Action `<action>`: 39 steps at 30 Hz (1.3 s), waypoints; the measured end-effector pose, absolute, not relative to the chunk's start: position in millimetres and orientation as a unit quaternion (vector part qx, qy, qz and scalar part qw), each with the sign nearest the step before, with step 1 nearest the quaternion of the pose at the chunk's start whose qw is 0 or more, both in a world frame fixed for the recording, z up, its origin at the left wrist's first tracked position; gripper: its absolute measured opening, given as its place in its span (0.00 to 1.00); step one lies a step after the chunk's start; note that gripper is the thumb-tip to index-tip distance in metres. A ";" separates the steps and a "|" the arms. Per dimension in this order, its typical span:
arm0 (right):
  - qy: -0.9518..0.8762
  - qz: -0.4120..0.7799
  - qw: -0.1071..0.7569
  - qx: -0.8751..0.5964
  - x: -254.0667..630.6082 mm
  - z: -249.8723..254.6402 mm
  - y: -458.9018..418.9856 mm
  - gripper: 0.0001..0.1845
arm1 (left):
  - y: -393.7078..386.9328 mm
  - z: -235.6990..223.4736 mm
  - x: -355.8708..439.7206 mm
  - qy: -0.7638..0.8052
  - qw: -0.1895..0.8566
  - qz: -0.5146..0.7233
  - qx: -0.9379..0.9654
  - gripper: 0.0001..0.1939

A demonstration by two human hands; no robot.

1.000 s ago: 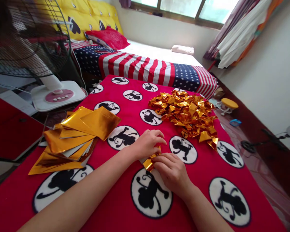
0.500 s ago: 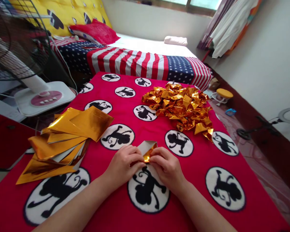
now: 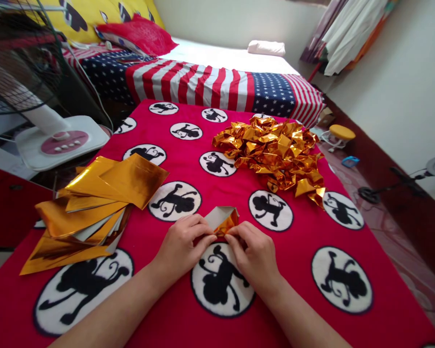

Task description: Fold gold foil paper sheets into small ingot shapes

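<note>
Between my hands is a partly folded sheet of gold foil paper (image 3: 227,223), its pale grey inner side showing at the left and its shiny side at the right. My left hand (image 3: 184,241) pinches its left near corner between thumb and fingers. At the right near corner, my right hand (image 3: 255,253) grips it the same way. To the left lies an overlapping stack of flat gold foil sheets (image 3: 90,208). A heap of folded gold foil pieces (image 3: 271,147) sits at the far right of the table.
A red cloth with black monkey figures in white circles (image 3: 221,193) covers the table. Left of it stands a white fan base (image 3: 63,140). Behind is a bed with a striped and starred cover (image 3: 203,87). A yellow stool (image 3: 341,132) and a black stand (image 3: 369,194) are on the floor at right.
My fingers have drawn slightly apart along the near edge of the foil paper, and more of its gold fold shows. The whole view has shifted a little.
</note>
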State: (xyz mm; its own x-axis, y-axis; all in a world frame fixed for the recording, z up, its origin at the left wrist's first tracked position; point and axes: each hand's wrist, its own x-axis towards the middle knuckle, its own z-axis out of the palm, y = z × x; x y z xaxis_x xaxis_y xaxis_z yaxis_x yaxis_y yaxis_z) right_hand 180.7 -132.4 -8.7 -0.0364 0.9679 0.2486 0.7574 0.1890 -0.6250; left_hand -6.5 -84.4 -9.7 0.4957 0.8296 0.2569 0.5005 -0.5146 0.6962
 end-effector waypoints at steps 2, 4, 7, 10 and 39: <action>-0.695 0.159 0.310 -0.629 179.6 -7.4 -131.7 0.08 | -84.2 -7.9 -5.8 0.414 0.281 0.296 0.814 0.06; -0.689 0.153 0.296 -0.644 178.0 -6.2 -131.3 0.08 | -84.2 -6.0 -5.1 0.420 0.288 0.300 0.807 0.06; -0.677 0.151 0.280 -0.663 175.1 -3.9 -131.0 0.09 | -83.7 -4.9 -3.6 0.428 0.305 0.311 0.791 0.05; -0.672 0.160 0.275 -0.669 173.2 -1.8 -130.5 0.10 | -82.6 -6.1 -2.2 0.430 0.317 0.316 0.784 0.06; -0.671 0.100 0.243 -0.693 166.4 -4.8 -127.1 0.11 | -80.1 -3.2 -1.1 0.452 0.297 0.324 0.776 0.09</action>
